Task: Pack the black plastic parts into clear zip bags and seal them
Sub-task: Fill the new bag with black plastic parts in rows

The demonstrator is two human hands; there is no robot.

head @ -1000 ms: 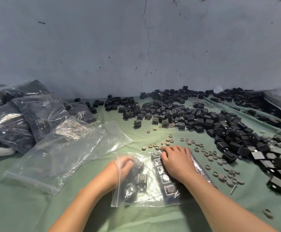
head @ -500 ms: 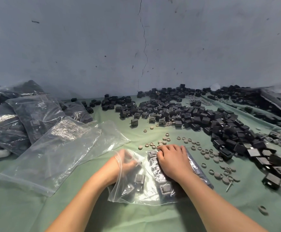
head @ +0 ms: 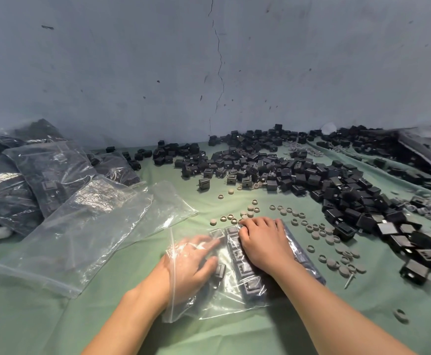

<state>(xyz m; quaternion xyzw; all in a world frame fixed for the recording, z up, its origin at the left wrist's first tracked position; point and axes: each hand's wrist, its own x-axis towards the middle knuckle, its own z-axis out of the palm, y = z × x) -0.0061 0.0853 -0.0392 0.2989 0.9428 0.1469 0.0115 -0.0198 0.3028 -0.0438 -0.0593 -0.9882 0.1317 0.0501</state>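
The clear zip bag (head: 234,302) lies flat under both hands, its long axis running left to right and its open mouth facing left. The left hand (head: 193,262) is inside that mouth, fingers spread against the black plastic parts (head: 250,285). The right hand (head: 263,242) presses palm-down on the film over them. I judge that sealing falls to the left hand, which is nearer the zip.

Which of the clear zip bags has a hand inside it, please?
The zip bag nearest the person: the left hand is inside it. The empty bags to its left lie flat, untouched.
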